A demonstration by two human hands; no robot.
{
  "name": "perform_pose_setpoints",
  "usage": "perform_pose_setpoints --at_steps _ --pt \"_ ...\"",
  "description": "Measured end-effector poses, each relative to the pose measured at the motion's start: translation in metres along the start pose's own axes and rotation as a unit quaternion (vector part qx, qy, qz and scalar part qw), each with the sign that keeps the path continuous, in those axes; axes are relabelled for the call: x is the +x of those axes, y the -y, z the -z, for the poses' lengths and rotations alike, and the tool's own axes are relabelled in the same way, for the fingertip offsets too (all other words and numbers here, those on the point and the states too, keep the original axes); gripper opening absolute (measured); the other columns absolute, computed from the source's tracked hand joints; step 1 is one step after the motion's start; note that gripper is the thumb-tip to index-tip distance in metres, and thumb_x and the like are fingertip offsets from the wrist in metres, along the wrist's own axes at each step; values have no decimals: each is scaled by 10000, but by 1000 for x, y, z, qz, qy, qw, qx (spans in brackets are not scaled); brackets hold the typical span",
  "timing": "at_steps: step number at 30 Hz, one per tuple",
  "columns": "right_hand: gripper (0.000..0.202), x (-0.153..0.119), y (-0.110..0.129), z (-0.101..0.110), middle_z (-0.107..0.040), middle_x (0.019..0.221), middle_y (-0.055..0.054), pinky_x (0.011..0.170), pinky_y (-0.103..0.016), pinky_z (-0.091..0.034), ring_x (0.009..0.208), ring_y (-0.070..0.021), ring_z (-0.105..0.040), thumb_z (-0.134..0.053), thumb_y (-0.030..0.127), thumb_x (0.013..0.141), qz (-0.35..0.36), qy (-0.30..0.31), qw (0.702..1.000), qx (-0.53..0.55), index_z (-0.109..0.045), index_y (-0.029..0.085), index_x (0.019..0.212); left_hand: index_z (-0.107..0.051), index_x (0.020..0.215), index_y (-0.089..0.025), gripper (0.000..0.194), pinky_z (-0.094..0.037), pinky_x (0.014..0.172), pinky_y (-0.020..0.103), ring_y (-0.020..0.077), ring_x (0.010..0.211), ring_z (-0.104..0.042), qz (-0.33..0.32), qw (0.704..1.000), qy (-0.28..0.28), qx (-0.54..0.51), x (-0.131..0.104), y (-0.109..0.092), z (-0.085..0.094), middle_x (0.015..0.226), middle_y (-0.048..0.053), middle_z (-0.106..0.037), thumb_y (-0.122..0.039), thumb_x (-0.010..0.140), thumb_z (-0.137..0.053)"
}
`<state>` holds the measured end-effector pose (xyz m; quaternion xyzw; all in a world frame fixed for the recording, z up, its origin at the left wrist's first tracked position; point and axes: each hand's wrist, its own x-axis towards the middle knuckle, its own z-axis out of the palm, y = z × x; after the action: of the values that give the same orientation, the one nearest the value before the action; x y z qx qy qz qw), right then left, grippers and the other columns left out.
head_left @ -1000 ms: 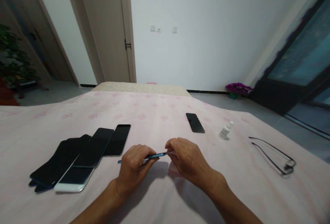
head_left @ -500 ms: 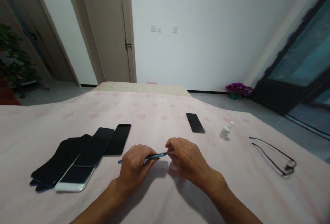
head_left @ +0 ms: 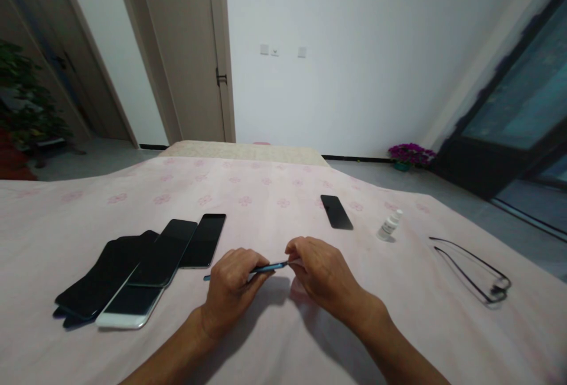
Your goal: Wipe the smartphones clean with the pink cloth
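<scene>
My left hand point(head_left: 234, 281) is closed around a blue-edged phone point(head_left: 272, 267), held almost edge-on above the pink tablecloth, so its faces barely show. My right hand point(head_left: 325, 270) is pinched at the phone's right end, with a thin pink cloth point(head_left: 299, 291) in its fingers. Part of that cloth hangs below the palm, and the fingers hide the rest. Left of my hands lies an overlapping group of phones, among them a white-edged phone point(head_left: 128, 314) and a black phone point(head_left: 204, 240).
A dark phone point(head_left: 336, 212) lies flat beyond my right hand. Beside it stands a small white bottle point(head_left: 388, 225). Folded-open eyeglasses point(head_left: 476, 273) rest at the right. The flowered tablecloth point(head_left: 261, 219) covers the surface, and a door point(head_left: 186, 48) and wall are behind.
Both hands keep the same hold on the phone and cloth. The whole view has shifted very slightly; nothing else has visibly moved.
</scene>
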<state>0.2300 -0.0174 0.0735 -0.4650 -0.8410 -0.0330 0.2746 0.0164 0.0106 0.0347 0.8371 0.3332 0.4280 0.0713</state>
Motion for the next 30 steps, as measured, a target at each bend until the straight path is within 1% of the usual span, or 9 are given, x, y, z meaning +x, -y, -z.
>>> perform_pose_setpoints --at_steps 6,14,19,30 --pt "163 0 0 -1 -642 830 -32 689 -292 -437 765 -185 -586 -518 77 884 3 -6 1000 -7 -523 205 984 -644 846 -211 132 -420 650 317 179 687 -581 1 1000 -2 -2 0 0 0 724 17 -645 -314 921 -609" --pt "203 1 1 -1 -647 832 -30 683 -284 -432 766 -181 -592 -510 50 872 4 -5 1000 -18 -522 208 998 -654 851 -211 125 -429 646 317 183 686 -581 -1 1000 -5 -2 0 -1 0 723 24 -648 -304 920 -606" --pt "184 0 2 0 -643 827 -35 684 -284 -434 760 -181 -586 -505 59 879 2 -7 1000 -11 -523 203 992 -651 857 -209 114 -422 648 320 183 688 -578 -2 1000 -6 -5 0 -1 0 727 20 -645 -298 917 -612" --pt "140 0 2 1 -621 796 -25 659 -288 -388 729 -179 -547 -502 83 904 5 -8 1000 -15 -539 202 967 -639 855 -203 102 -404 653 321 182 691 -573 -4 1000 -7 -2 -1 0 0 732 16 -642 -288 910 -626"
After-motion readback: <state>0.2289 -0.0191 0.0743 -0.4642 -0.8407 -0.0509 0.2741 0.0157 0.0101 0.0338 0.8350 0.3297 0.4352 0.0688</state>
